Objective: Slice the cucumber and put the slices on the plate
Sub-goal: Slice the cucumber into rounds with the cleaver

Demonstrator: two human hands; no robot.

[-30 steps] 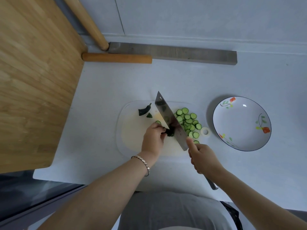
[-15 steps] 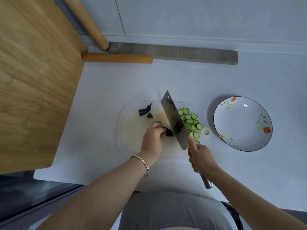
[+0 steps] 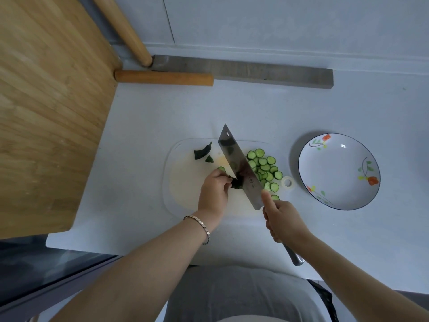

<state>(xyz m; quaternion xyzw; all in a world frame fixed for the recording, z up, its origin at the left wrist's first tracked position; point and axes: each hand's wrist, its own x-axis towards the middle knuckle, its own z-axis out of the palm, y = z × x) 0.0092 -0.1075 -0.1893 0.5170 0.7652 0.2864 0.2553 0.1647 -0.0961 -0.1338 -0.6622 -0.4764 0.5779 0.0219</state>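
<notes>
The left grip (image 3: 214, 190) is curled and pinches the last dark end of the cucumber (image 3: 236, 184) with its fingertips, pressing it down on the white cutting board (image 3: 185, 189). The right grip (image 3: 284, 220) is wrapped tight round the handle of a big knife (image 3: 239, 166), with one finger lying straight along the bottom of the blade. The blade is tilted and stands right against the cucumber, just to the right of the left grip. On the far side of the blade from the left grip lies a heap of round green slices (image 3: 264, 169), just above the right grip. One slice (image 3: 221, 169) sits just above the left grip's knuckles. A cut-off stem end (image 3: 203, 151) and a little green bit (image 3: 209, 159) lie further up the board from the left grip. The plate (image 3: 339, 170) with flowers sits on the desk (image 3: 162, 117), well to the right of the right grip, with no slices on it. A bracelet (image 3: 202, 225) is on the left wrist.
</notes>
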